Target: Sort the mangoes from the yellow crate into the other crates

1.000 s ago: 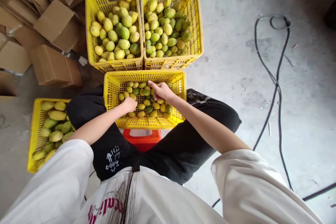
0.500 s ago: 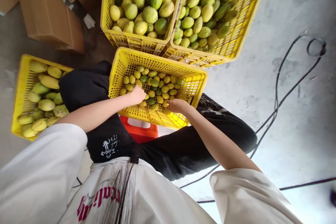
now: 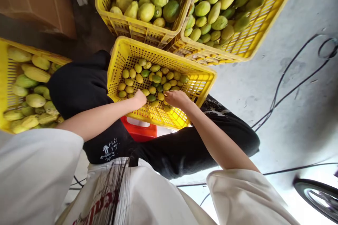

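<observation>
Several small yellow-green fruits (image 3: 155, 78), lemon-like in shape, lie in one layer on the bottom of a yellow plastic crate (image 3: 169, 55) between my knees. My left hand (image 3: 138, 100) is closed and reaches into the near left part of this crate, knuckles up. Its fingertips, and whatever they hold, are hidden. To the right, my right hand (image 3: 176, 98) is also inside the crate, fingers curled together among the fruits. A yellowish fruit shows at its fingertips.
Beyond the crate stand a left yellow crate (image 3: 137, 31) and a right yellow crate (image 3: 216, 51), holding larger fruits. Another filled crate (image 3: 5, 77) is at far left, near a cardboard box (image 3: 39, 3). A red stool (image 3: 142, 132), black cable (image 3: 280, 91) and wheel (image 3: 317, 197) also show.
The view has shifted, bringing the far crates closer and a wheel into sight at lower right. Both hands have moved slightly within the crate, the right one farther in among the fruits.
</observation>
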`<state>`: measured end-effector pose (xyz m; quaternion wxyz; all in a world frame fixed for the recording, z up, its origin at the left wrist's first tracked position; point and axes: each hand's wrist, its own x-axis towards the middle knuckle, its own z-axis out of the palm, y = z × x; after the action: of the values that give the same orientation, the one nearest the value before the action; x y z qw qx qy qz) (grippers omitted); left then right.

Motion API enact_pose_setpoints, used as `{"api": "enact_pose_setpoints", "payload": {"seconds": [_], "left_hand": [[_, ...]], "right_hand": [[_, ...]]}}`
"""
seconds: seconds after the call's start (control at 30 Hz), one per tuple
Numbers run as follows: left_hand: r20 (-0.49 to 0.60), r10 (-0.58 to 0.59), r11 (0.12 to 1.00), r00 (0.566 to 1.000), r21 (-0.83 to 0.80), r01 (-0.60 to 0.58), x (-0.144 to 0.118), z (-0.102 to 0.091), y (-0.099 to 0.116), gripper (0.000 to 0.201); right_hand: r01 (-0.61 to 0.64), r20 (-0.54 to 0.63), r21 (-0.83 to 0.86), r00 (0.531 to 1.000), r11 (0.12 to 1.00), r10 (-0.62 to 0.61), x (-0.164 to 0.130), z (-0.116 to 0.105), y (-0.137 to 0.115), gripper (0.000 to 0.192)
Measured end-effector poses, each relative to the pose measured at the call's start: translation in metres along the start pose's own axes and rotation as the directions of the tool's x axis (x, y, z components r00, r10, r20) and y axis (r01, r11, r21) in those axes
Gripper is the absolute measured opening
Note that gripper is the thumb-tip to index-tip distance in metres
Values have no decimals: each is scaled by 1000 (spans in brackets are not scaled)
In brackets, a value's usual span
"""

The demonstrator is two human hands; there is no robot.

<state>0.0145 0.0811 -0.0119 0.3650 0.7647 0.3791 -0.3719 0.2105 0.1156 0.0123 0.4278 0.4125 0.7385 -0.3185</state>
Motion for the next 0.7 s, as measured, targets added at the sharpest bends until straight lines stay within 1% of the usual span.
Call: {"api": "enact_pose_setpoints", "payload": {"seconds": [0.1,0.27,0.33,0.43,0.5,0.6,0.7], "left_hand": [[-5,-40,999,999,21,40,11,4,-14,51],[9,-89,996,996,26,89,25,16,-35,55],[4,-84,996,996,17,84,27,22,-41,52],[-8,-51,998,999,-41,51,28,29,-47,47],[-2,-59,997,998,-54,59,29,29,-50,44],[44,-70,998,997,-5,70,30,27,-53,43],[58,-36,999,998,28,35,29,22,-55,48]], "right_hand": [[-10,9,18,1000,1000,10,6,6,5,49],[-92,70,19,993,996,91,14,15,15,53],[-102,63,21,993,995,100,16,18,18,53],[-94,21,36,995,995,93,20,21,20,51],[-80,0,57,997,995,80,23,23,21,51],[-71,-18,96,997,993,73,29,26,24,51],[-137,11,157,991,978,137,34,30,31,52]]}}
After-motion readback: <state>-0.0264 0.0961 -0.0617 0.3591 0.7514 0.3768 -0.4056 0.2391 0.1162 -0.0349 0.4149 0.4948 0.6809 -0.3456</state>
